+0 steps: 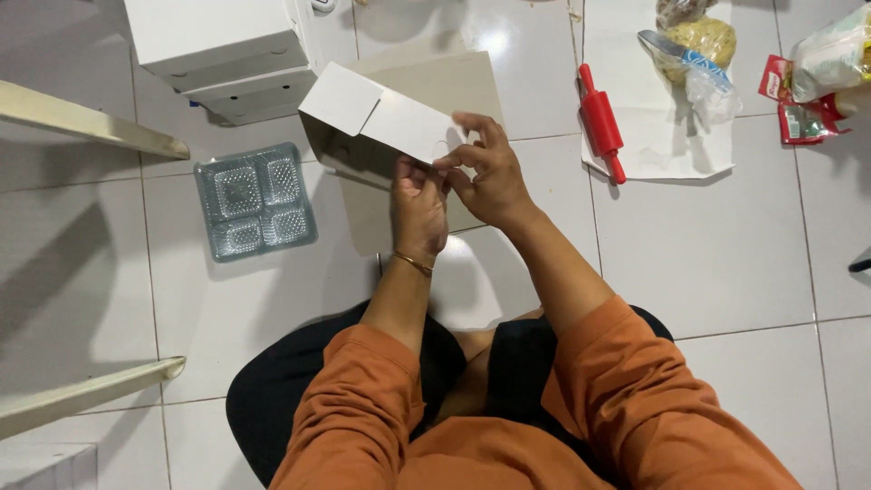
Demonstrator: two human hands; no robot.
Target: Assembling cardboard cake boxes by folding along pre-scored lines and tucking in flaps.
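Box (386, 113), white cardboard, half-folded, held above floor (726, 254); long axis runs up-left from the fingers. Right hand (485, 172) fingers pinch the flap's near edge; left hand (419, 207) closed just beneath, gripping the lower panel. Clear plastic tray (255, 200) lies well left.
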